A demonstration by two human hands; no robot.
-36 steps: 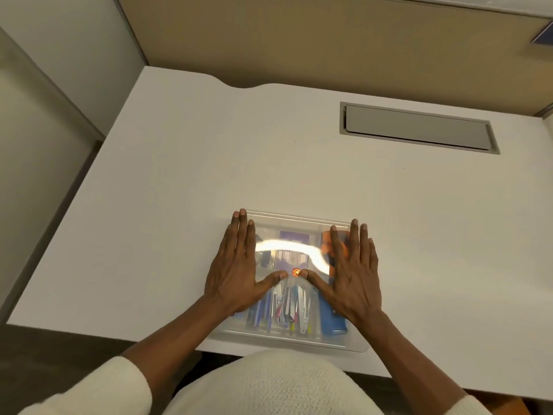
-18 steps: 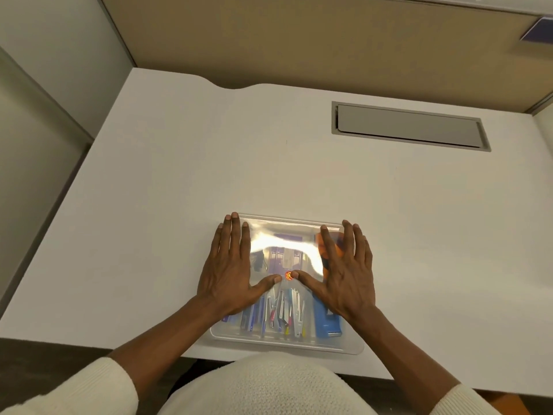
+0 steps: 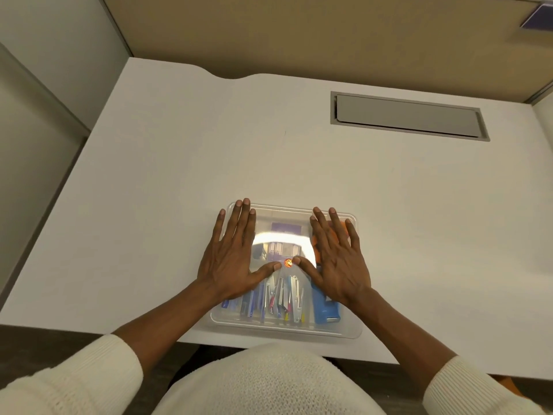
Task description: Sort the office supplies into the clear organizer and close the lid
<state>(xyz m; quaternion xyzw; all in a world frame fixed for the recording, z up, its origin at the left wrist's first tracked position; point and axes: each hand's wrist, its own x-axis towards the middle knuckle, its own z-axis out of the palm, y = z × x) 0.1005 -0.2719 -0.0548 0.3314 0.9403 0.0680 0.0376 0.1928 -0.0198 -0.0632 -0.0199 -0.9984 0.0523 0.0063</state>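
The clear organizer point(image 3: 285, 330) lies at the near edge of the white desk, its transparent lid down over the contents. Through the lid I see several pens and clips point(image 3: 281, 301), a blue stapler point(image 3: 325, 310), a purple box point(image 3: 284, 232) and something orange point(image 3: 344, 227) at the far right. My left hand point(image 3: 232, 259) lies flat on the lid's left half, fingers spread. My right hand point(image 3: 339, 259) lies flat on the right half. The two thumbs nearly meet beside a small orange sticker point(image 3: 288, 262) at the lid's middle.
The white desk point(image 3: 179, 163) stretches away on all sides of the organizer. A grey cable hatch point(image 3: 408, 116) is set into it at the far right. A tan partition point(image 3: 299, 31) stands behind the desk. The near desk edge runs just below the organizer.
Both hands stay flat on the lid in the same pose. Only the camera view has shifted a little.
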